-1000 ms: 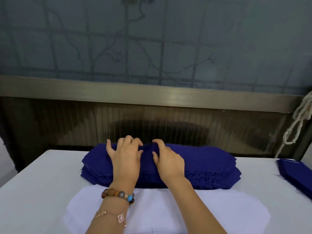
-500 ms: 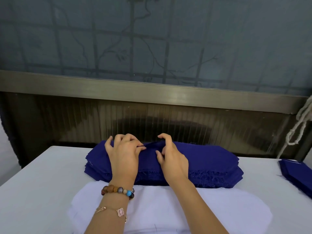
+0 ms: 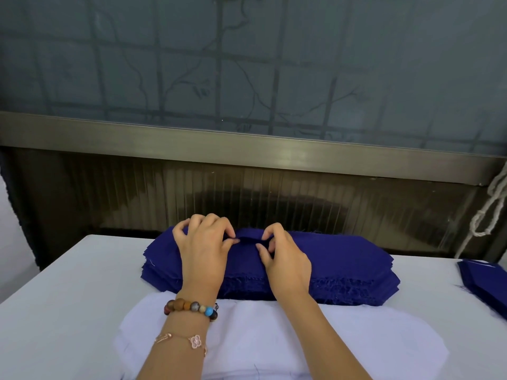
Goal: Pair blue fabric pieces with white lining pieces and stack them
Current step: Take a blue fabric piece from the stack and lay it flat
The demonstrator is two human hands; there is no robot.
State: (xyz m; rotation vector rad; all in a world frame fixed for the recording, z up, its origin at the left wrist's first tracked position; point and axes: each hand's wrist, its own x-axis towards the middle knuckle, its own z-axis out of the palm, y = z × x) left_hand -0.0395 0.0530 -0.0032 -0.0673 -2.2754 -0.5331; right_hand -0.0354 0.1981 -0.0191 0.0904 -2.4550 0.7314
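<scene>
A thick stack of dark blue fabric pieces [image 3: 343, 267] lies across the far middle of the white table. Just in front of it sits a flat pile of white lining pieces [image 3: 274, 341], partly under my forearms. My left hand [image 3: 204, 253] and my right hand [image 3: 285, 259] rest on top of the blue stack near its far edge. Both hands pinch the top blue piece [image 3: 247, 239] between thumb and fingertips, raising a small fold between them.
A second, smaller pile of blue pieces [image 3: 485, 281] lies at the table's right edge. The white table [image 3: 68, 297] ends at a dark ribbed wall with a metal ledge [image 3: 247, 149] behind. A pale knotted rope [image 3: 491, 212] hangs at the far right.
My fingers went from lying on the blue stack to curling and pinching its top piece at the far edge, lifting a small fold. The hands drew slightly apart.
</scene>
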